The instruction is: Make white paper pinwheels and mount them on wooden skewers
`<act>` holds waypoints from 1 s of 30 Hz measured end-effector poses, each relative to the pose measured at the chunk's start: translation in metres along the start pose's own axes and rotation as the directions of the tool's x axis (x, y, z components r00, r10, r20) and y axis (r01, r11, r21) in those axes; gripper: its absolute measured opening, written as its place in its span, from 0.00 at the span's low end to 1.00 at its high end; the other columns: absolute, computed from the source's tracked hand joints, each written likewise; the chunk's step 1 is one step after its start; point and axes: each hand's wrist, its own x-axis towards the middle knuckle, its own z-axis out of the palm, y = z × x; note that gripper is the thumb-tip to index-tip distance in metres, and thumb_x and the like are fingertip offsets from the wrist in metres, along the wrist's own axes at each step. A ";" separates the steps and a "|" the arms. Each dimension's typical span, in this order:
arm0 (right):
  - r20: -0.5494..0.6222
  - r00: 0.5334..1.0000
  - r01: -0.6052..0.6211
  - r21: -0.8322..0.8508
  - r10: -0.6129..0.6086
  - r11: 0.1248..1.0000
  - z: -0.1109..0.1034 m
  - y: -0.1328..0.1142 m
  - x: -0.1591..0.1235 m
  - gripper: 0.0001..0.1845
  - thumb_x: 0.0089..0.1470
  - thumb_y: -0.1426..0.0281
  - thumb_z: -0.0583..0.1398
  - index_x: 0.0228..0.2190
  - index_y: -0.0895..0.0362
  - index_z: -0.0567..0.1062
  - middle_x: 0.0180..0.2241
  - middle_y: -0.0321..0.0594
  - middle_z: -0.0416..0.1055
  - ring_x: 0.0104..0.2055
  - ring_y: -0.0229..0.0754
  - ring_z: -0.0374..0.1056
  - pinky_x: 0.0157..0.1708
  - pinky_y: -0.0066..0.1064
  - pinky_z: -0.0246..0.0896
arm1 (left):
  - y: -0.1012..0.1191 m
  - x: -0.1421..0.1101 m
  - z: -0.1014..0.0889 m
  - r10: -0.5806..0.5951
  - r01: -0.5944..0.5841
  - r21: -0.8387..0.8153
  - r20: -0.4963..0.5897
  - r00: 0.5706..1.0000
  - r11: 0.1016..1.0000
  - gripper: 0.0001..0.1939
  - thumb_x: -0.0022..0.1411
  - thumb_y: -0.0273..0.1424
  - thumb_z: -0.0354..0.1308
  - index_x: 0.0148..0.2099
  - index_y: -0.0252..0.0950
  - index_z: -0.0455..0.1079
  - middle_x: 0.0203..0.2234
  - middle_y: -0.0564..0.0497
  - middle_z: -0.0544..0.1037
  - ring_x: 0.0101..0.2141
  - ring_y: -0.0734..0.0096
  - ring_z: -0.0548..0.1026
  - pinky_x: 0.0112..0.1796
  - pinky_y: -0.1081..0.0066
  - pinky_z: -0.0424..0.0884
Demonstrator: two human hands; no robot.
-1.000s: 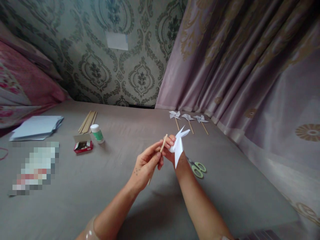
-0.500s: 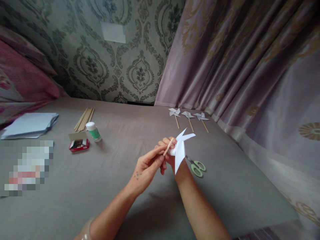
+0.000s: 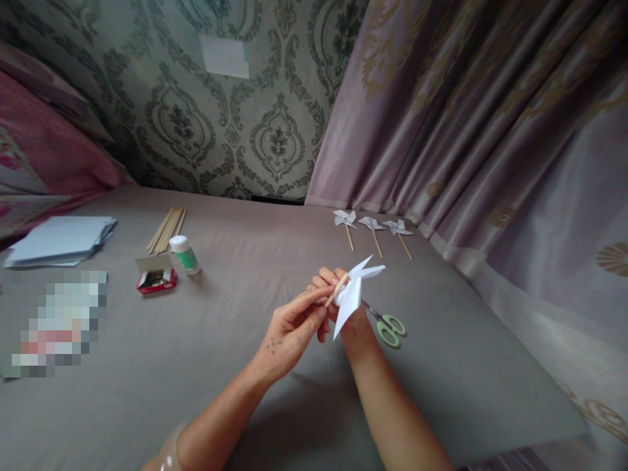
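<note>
Between thumb and fingers, my left hand (image 3: 294, 330) pinches a short wooden stick (image 3: 335, 292), held slanting up to the right. The stick's upper end lies against the back of a white paper pinwheel (image 3: 349, 302). My right hand (image 3: 324, 277) is closed on the pinwheel from behind; its palm is partly hidden by the paper blades and my left hand. Whether stick and pinwheel are joined I cannot tell. Just right of my right wrist lies a pair of scissors (image 3: 391, 330) with green handles, its blades partly covered.
Three finished-looking pinwheels (image 3: 371, 226) on sticks lie at the back right, by the curtain (image 3: 343, 157). To the left are a bundle of sticks (image 3: 167, 230), a glue bottle (image 3: 185, 255), a small open red box (image 3: 156, 281) and stacked paper (image 3: 59, 241).
The pinwheel has tilted, its lower blade swinging left, and the stick's top has shifted right against it. Both hands stay close together in nearly the same place.
</note>
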 end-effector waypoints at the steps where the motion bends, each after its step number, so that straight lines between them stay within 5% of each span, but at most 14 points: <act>1: 0.015 1.000 0.003 0.004 -0.003 1.000 0.000 0.000 0.000 0.25 0.38 0.57 0.69 0.13 0.54 0.60 0.18 0.29 0.50 0.18 0.33 0.44 0.18 0.25 0.49 | 0.001 0.000 0.001 0.004 -0.004 -0.003 0.001 1.000 1.000 0.13 0.55 0.31 0.62 0.44 0.39 0.77 0.27 0.50 0.75 0.24 0.76 0.69 0.24 0.75 0.68; 30: 0.080 0.997 0.002 0.063 -0.007 0.998 0.000 -0.001 0.000 0.26 0.44 0.62 0.67 0.12 0.56 0.57 0.17 0.28 0.46 0.19 0.33 0.41 0.20 0.25 0.50 | 0.002 0.001 0.000 0.102 -0.109 0.103 0.075 0.992 0.989 0.14 0.60 0.31 0.59 0.48 0.37 0.75 0.29 0.49 0.74 0.23 0.80 0.68 0.23 0.78 0.69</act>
